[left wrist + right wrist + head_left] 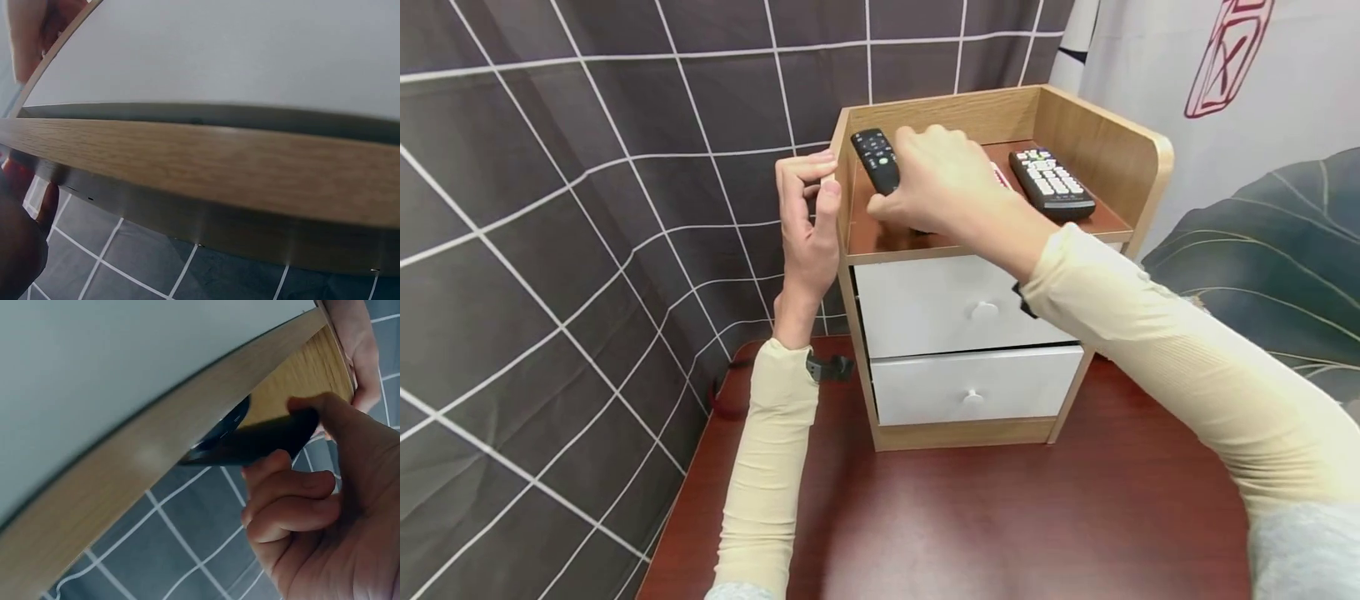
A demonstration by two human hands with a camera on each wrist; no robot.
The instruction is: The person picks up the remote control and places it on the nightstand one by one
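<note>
My right hand (pixel 936 179) is over the top of a small wooden cabinet (pixel 917 262) and grips a black remote control (pixel 874 158). The far end of the remote, with its buttons, sticks out past the thumb; the rest is hidden under the hand. In the right wrist view, thumb and fingers pinch the dark remote (pixel 269 440) just above the top's front edge. My left hand (pixel 808 217) touches the cabinet's left side panel with its fingertips. The left wrist view shows part of that hand (pixel 22 240) against the panel's outer face.
A second black remote with white buttons (pixel 1052 185) lies on the right of the cabinet top. Partly behind my right hand is a red-and-white item (pixel 1000 176). Two white drawers (pixel 925 312) face me above a reddish-brown table (pixel 970 517). A dark grid curtain (pixel 587 208) hangs at the left.
</note>
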